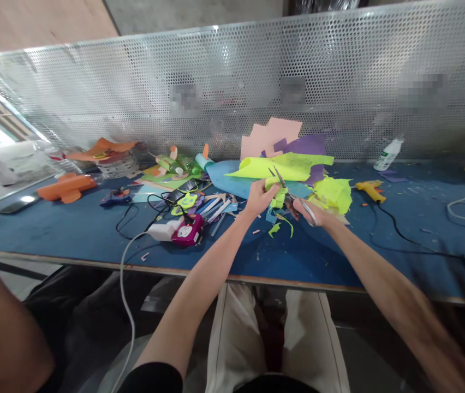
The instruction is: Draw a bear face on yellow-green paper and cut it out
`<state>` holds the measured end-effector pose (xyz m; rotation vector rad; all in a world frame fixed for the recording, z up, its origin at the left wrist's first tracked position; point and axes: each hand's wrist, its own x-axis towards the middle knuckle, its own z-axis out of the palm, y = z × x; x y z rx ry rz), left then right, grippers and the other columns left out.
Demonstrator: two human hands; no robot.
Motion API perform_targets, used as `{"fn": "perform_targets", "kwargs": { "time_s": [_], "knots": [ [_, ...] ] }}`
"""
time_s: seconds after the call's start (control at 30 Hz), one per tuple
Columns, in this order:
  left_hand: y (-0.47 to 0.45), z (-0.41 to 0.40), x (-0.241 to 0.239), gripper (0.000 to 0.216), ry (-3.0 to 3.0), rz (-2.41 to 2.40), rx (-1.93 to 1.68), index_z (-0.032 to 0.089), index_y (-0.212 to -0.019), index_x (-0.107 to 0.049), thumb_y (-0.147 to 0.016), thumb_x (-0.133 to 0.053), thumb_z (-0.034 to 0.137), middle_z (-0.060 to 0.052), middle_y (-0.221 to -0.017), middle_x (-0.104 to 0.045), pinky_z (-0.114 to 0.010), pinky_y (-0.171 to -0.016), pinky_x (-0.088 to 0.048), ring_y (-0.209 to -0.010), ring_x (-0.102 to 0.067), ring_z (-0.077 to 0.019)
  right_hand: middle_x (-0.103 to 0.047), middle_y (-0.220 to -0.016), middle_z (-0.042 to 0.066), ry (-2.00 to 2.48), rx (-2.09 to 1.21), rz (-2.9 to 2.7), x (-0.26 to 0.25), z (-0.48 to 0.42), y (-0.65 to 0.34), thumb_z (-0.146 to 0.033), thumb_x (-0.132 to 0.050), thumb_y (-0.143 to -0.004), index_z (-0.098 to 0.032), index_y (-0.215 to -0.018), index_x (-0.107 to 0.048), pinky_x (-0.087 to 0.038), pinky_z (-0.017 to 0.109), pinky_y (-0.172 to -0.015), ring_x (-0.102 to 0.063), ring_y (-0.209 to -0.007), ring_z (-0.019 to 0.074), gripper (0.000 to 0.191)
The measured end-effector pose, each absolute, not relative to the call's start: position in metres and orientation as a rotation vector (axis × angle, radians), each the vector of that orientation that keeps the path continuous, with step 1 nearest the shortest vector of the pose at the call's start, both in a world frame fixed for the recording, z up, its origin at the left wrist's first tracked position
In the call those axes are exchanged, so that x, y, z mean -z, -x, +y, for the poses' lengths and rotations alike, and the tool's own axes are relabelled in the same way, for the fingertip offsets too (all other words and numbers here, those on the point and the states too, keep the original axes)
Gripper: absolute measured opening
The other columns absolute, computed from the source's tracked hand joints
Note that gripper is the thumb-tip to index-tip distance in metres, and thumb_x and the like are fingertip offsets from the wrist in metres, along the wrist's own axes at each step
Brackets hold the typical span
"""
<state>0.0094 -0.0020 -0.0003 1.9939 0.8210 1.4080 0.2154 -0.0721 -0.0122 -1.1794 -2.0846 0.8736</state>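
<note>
My left hand (260, 197) pinches a small piece of yellow-green paper (272, 184) over the middle of the table. In my right hand (303, 212) is a pair of scissors (280, 176), its blades parted and pointing up and left beside that paper. Thin yellow-green offcuts (285, 222) lie on the table just below my hands. Behind them rests a large curled yellow-green sheet (277, 165) on a blue sheet (226, 176). To the right of my right hand sits a crumpled yellow-green piece (334, 194).
A yellow glue gun (370, 191) and a white bottle (388, 154) stand to the right. Left are a purple power adapter (188, 230), cables, a blue glue gun (115, 197) and an orange paper shape (67, 188). A perforated metal panel (142, 93) closes the back. Another person's arm (1, 322) shows at left.
</note>
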Motion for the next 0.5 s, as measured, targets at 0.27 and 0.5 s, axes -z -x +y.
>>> {"fn": "perform_targets", "kwargs": {
  "time_s": [0.27,0.5],
  "knots": [
    [-0.009,-0.003,-0.001,0.037,-1.945,0.778,-1.283,0.017,-0.062,-0.052,-0.086,-0.062,0.043,0.003,-0.055,-0.048,-0.025,-0.054,-0.031,-0.053,-0.041,-0.0091,-0.052,-0.074,0.0,1.191,-0.919,-2.046,0.008,-0.071,-0.216,-0.082,-0.045,-0.092,-0.023,-0.092,-0.048,-0.043,0.031,-0.059,-0.05,-0.067,0.0169,0.059],
    [-0.01,-0.001,0.002,0.04,-1.971,0.776,-1.285,0.018,-0.063,-0.051,-0.089,-0.061,0.047,0.002,-0.056,-0.048,-0.026,-0.054,-0.03,-0.054,-0.04,-0.0101,-0.052,-0.078,0.0,1.101,-0.894,-2.046,0.016,-0.066,-0.221,-0.075,-0.045,-0.098,-0.022,-0.093,-0.047,-0.045,0.03,-0.064,-0.048,-0.068,0.0146,0.052]
  ]
}}
